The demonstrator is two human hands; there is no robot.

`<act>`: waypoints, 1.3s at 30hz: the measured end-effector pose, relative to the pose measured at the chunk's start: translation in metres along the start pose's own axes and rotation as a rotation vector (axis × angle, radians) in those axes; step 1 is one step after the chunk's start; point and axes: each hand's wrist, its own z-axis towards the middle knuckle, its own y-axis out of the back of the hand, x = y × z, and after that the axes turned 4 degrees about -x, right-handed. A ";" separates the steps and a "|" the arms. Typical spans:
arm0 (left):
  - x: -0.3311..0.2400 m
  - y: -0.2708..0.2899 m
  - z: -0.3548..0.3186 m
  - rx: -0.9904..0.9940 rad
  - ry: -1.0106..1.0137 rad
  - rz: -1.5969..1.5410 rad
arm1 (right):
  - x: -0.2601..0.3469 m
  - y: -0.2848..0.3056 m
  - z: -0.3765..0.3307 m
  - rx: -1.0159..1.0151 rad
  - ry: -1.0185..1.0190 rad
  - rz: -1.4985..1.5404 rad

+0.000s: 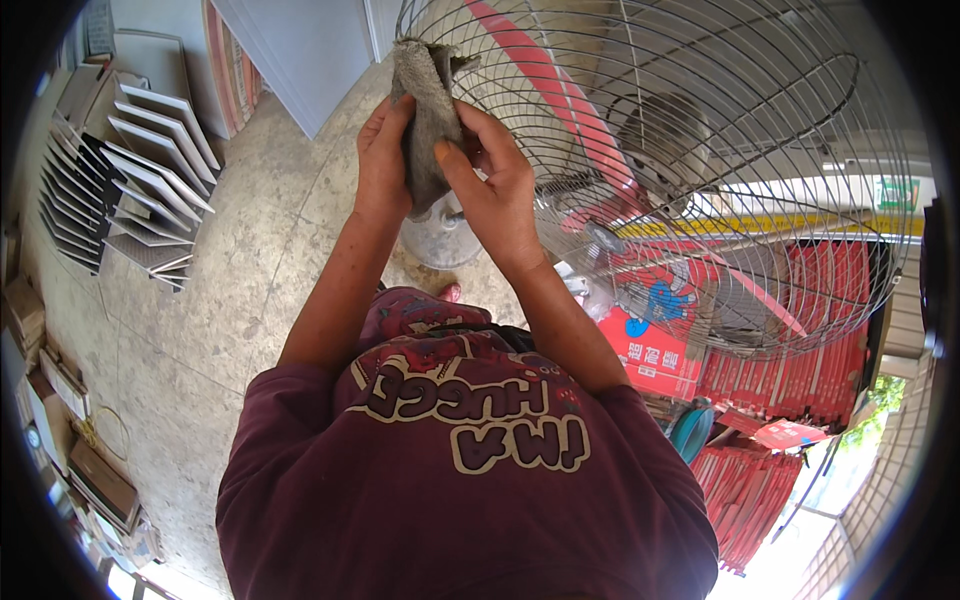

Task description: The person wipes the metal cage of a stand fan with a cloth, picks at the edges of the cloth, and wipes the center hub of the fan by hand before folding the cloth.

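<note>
A folded, worn grey cloth (428, 100) is held up in front of me between both hands. My left hand (383, 165) is closed on its left edge, with the thumb lying along the fabric. My right hand (492, 190) grips the right side of the cloth, thumb pressed on its front and fingers curled behind. Close beyond my right hand stands a big fan with a round wire guard (858, 92) and red blades (560, 92). The fan's round pale base (440, 243) shows on the floor between my forearms.
Display racks of tile-like panels (160, 170) stand on the concrete floor (250, 235) at left. A pale blue-grey panel (300, 60) is at the top. Stacked red cartons (745, 500) lie at right, below and behind the fan. Boxes (105, 480) line the lower left edge.
</note>
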 end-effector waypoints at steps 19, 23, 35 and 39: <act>0.045 0.015 -0.031 -0.073 0.273 -0.003 | -0.026 0.014 -0.033 -0.027 -0.296 0.197; 0.030 0.002 -0.032 -0.019 0.119 -0.032 | -0.016 0.014 -0.028 -0.041 -0.078 0.091; 0.050 -0.001 -0.026 -0.054 0.285 0.003 | -0.031 0.028 -0.031 -0.110 -0.273 0.151; 0.063 0.007 -0.035 -0.058 0.348 0.052 | -0.035 0.032 -0.040 -0.084 -0.363 0.138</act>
